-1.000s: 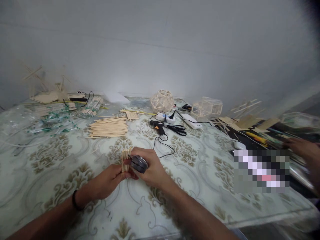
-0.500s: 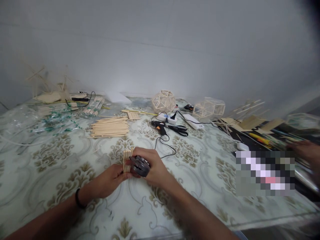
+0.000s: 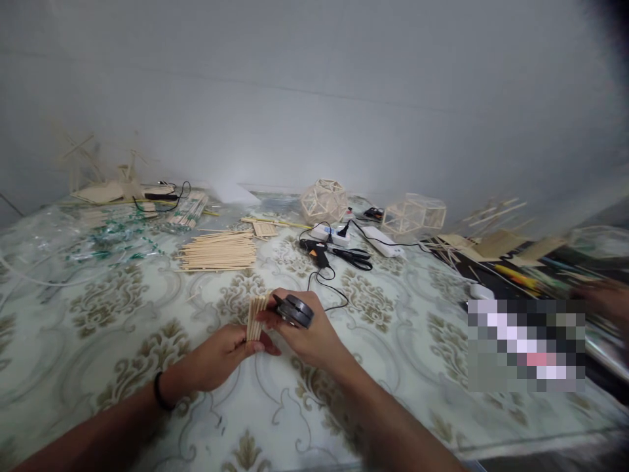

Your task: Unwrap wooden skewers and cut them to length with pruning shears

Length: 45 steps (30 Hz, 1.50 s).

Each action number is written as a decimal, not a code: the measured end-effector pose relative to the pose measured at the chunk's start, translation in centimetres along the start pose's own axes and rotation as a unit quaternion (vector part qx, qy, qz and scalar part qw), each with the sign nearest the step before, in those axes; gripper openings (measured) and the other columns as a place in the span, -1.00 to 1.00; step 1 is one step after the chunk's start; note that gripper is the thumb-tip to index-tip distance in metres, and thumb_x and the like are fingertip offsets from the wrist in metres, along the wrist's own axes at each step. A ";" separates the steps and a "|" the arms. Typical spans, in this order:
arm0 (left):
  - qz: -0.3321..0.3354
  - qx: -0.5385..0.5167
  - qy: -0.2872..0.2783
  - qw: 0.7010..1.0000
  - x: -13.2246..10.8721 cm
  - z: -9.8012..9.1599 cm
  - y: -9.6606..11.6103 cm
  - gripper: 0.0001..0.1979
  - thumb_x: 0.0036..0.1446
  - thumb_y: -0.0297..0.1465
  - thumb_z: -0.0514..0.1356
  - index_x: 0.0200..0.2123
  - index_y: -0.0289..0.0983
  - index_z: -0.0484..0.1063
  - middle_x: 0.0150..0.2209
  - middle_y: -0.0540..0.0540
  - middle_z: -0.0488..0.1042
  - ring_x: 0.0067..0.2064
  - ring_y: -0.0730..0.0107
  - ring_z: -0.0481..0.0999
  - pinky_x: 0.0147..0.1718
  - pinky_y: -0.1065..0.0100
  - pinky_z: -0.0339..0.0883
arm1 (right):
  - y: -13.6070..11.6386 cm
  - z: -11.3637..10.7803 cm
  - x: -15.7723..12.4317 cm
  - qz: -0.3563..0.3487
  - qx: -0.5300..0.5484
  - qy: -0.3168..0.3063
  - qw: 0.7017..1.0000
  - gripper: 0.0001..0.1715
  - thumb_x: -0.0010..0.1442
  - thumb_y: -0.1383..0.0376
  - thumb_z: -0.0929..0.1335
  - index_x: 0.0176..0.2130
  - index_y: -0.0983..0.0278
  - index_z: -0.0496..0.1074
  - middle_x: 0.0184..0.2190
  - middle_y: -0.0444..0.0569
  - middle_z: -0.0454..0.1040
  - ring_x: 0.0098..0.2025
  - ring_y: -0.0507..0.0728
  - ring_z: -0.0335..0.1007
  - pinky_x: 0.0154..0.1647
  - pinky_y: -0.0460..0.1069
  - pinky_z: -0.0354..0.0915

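While a bundle of sticks [image 3: 253,321] is clamped nearly upright in the grip of the left hand [image 3: 221,357] over the worktop [image 3: 393,354], seemingly for alignment, a dark tool [image 3: 298,311] is clasped in the right hand [image 3: 309,337] beside it. Beyond, loose sticks [image 3: 219,251] are piled side by side, presumably for easy reach.

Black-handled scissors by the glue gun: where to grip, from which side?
Probably the black handles, from the near right: the scissors appear to lie flat, handles angled that way, while the other end points left toward the glue gun.
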State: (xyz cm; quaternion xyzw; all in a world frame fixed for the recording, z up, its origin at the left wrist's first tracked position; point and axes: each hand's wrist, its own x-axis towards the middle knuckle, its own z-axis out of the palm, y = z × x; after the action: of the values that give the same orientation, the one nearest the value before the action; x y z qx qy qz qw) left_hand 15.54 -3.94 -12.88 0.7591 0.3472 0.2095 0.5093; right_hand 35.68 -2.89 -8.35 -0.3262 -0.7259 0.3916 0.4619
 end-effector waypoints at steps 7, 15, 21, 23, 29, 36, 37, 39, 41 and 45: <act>0.001 -0.008 -0.007 1.000 0.0 0.0 -0.3 -0.65 0.46 -0.25 0.06 0.02 -0.18 0.63 0.02 -0.10 0.67 0.04 0.26 0.60 0.14 0.27 0.37 | -0.6 -0.5 0.1 -0.018 -0.048 -0.009 0.999 -0.86 0.13 0.43 0.41 -0.44 0.25 0.45 -0.51 -0.22 0.47 -0.46 -0.02 0.33 -0.36 -0.11 0.24; 0.007 0.014 -0.001 1.000 0.0 0.0 1.0 -0.67 0.43 -0.30 0.06 -0.05 -0.21 0.64 -0.04 -0.06 0.69 0.02 0.21 0.61 0.11 0.28 0.40 | -0.7 0.0 0.0 -0.021 -0.027 -0.037 0.999 -0.85 0.11 0.43 0.40 -0.30 0.25 0.57 -0.34 -0.09 0.63 -0.37 0.06 0.50 -0.28 -0.07 0.35; 0.014 -0.010 0.019 1.000 -0.2 0.0 2.0 -0.70 0.39 -0.34 0.08 -0.12 -0.18 0.65 -0.09 0.00 0.71 -0.04 0.24 0.62 0.06 0.31 0.43 | -1.2 0.0 -0.1 -0.066 -0.035 -0.053 0.996 -0.80 0.09 0.42 0.37 -0.28 0.22 0.59 -0.47 -0.11 0.54 -0.43 0.07 0.44 -0.37 -0.07 0.31; 0.017 -0.012 0.023 1.000 -0.2 0.1 2.1 -0.72 0.38 -0.36 0.09 -0.14 -0.18 0.64 -0.07 0.02 0.70 -0.05 0.26 0.61 0.08 0.33 0.41 | -1.3 -0.1 -0.1 -0.072 -0.039 -0.055 0.995 -0.80 0.10 0.41 0.36 -0.29 0.22 0.58 -0.50 -0.12 0.49 -0.46 0.06 0.40 -0.39 -0.08 0.30; 0.024 0.018 0.078 0.996 -0.4 0.4 2.7 -0.77 0.36 -0.35 0.08 -0.27 -0.24 0.51 -0.17 -0.01 0.64 -0.11 0.27 0.56 -0.01 0.34 0.42 | -1.2 0.2 -0.2 -0.045 -0.059 -0.041 0.996 -0.91 0.15 0.34 0.40 -0.41 0.22 0.50 -0.49 -0.08 0.51 -0.41 0.10 0.45 -0.34 -0.05 0.35; 0.020 0.048 0.142 0.988 -0.9 0.5 3.3 -0.70 0.35 -0.32 0.01 -0.42 -0.23 0.39 -0.35 -0.04 0.57 -0.31 0.30 0.49 -0.21 0.34 0.44 | -1.1 1.1 -0.3 -0.080 -0.020 -0.030 0.996 -0.87 0.14 0.41 0.39 -0.34 0.20 0.54 -0.39 -0.07 0.59 -0.33 0.11 0.53 -0.27 -0.04 0.39; 0.022 0.050 0.145 0.988 -1.0 0.5 3.3 -0.69 0.35 -0.32 0.00 -0.43 -0.23 0.39 -0.37 -0.03 0.56 -0.32 0.31 0.49 -0.22 0.34 0.44 | -1.1 1.2 -0.3 -0.085 -0.017 -0.030 0.996 -0.85 0.14 0.43 0.38 -0.33 0.20 0.54 -0.38 -0.08 0.60 -0.33 0.11 0.53 -0.27 -0.04 0.38; 0.027 0.053 0.148 0.987 -1.0 0.4 3.3 -0.67 0.36 -0.31 0.00 -0.41 -0.24 0.42 -0.36 -0.04 0.58 -0.33 0.30 0.50 -0.23 0.34 0.44 | -1.0 1.2 -0.2 -0.092 -0.023 -0.033 0.995 -0.84 0.14 0.43 0.38 -0.32 0.20 0.55 -0.37 -0.07 0.60 -0.33 0.11 0.52 -0.27 -0.04 0.38; 0.025 0.054 0.142 0.988 -1.1 0.1 3.2 -0.65 0.39 -0.32 -0.01 -0.34 -0.27 0.50 -0.31 -0.05 0.63 -0.30 0.27 0.54 -0.19 0.33 0.45 | -0.9 0.8 -0.1 -0.106 -0.035 -0.035 0.993 -0.85 0.15 0.41 0.40 -0.26 0.21 0.55 -0.35 -0.05 0.60 -0.33 0.11 0.51 -0.28 -0.03 0.37; 0.032 0.064 0.134 0.988 -1.3 -0.8 3.2 -0.62 0.44 -0.34 -0.02 -0.15 -0.26 0.61 -0.15 -0.09 0.69 -0.11 0.22 0.64 0.01 0.32 0.43 | -0.3 -1.1 0.5 -0.132 -0.120 0.047 0.983 -0.76 0.20 0.41 0.39 -0.12 0.19 0.51 -0.28 -0.05 0.59 -0.29 0.12 0.50 -0.22 0.00 0.36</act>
State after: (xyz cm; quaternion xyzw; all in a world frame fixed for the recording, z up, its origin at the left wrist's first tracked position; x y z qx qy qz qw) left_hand 15.12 -5.19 -9.53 0.7660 0.4008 0.3027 0.4013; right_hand 36.47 -2.28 -7.61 -0.2987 -0.7817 0.2217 0.5006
